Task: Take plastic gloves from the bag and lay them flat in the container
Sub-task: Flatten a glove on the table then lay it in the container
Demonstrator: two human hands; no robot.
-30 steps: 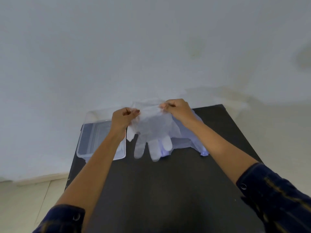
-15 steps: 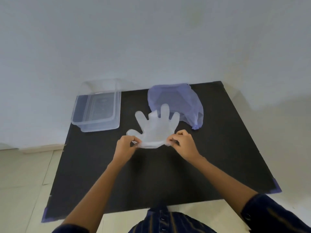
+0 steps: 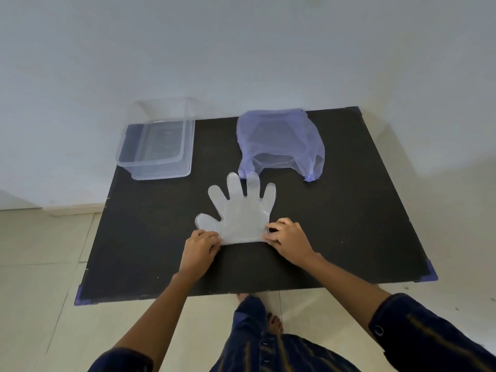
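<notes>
- Clear plastic made up the glove [image 3: 243, 216], which lay flat on the black table [image 3: 349, 210] in the head view, its five fingers spread and pointing toward the far edge, thumb out to the left.
- The left hand [image 3: 200, 247] sat at the glove's near left corner, fingers curled and pinched together on the cuff edge.
- The right hand [image 3: 288, 238] sat at the near right corner, fingertips likewise closed on the cuff, knuckles bent above the tabletop.
- Between the two hands the cuff ran as a straight line, and the rest of the glove rested against the table with no part lifted that could be seen.
- The container [image 3: 157, 149], a clear rectangular tub, stood at the far left of the table, well apart from the glove; whether anything lay inside it could not be told through the see-through walls.
- The bag [image 3: 279, 142], thin and pale violet, slumped at the far middle of the table, its open mouth facing the near side, with pale contents dimly showing inside.
- Two of the glove's fingertips reached just beside the bag's near left corner, and touching could not be told from the view.
- Dark blue sleeves [image 3: 418, 334] covered both arms above the bare forearms, at the near edge of the view.
- Pale floor tiles [image 3: 40, 264] showed to the left of the table, and a plain white wall [image 3: 241, 49] rose behind it.
</notes>
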